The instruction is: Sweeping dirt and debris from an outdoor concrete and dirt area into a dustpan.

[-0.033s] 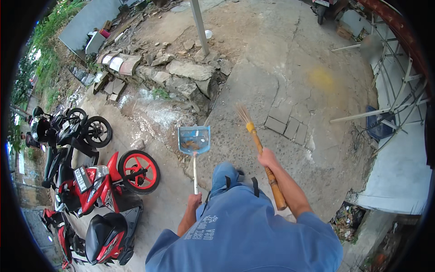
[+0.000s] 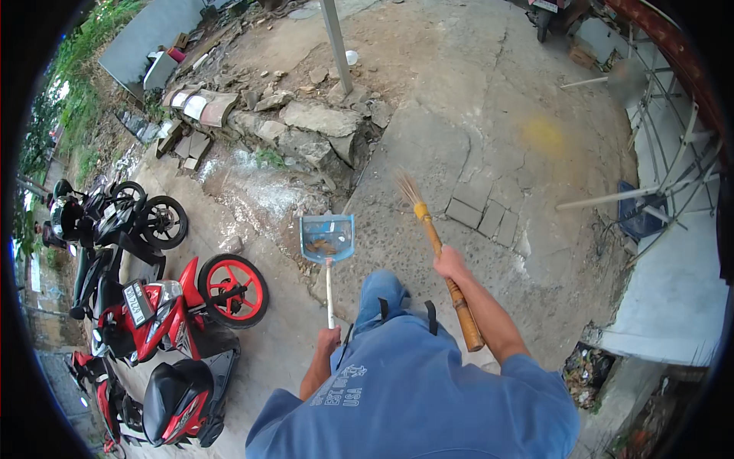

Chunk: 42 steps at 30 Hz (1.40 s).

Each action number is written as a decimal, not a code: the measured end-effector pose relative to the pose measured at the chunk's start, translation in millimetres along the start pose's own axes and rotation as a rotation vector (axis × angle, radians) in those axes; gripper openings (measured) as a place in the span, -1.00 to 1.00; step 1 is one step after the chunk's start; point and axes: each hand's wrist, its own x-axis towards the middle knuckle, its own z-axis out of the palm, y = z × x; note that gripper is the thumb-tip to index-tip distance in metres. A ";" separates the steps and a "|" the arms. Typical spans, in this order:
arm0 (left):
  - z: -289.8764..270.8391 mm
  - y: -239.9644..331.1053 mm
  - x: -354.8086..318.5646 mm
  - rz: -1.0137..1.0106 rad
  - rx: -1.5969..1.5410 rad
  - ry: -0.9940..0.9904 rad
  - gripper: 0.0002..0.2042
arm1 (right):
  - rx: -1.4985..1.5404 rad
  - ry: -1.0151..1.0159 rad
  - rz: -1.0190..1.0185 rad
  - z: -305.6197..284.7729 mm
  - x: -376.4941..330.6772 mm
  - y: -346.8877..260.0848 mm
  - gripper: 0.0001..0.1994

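My left hand (image 2: 329,337) is closed round the white handle of a long-handled blue dustpan (image 2: 349,239). Some brown debris, perhaps dry leaves, lies in its pan, which is out in front of me over the concrete. In my right hand (image 2: 450,263) is a stick broom (image 2: 439,246) with a thick bamboo handle and a yellow binding. Its thin bristles point forward and a little left, apart from the dustpan. The broom's butt end slants back beside my right hip. I cannot tell whether the bristles touch the ground.
Red and black motorcycles (image 2: 157,310) stand on the left. Broken rocks (image 2: 321,118) and rubble lie ahead, beside a grey post (image 2: 336,46). Metal frames (image 2: 665,183) lean by the white wall (image 2: 665,298) on the right. A debris-filled pit (image 2: 587,373) is at lower right.
The broom and my right hand have shifted very slightly left and up. The dustpan stays nearly in place, and both grips are unchanged.
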 end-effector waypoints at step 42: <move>133.4 283.5 43.6 -0.783 -0.275 -0.048 -0.61 | -0.733 -0.463 -0.702 -223.9 372.1 -24.6 -0.52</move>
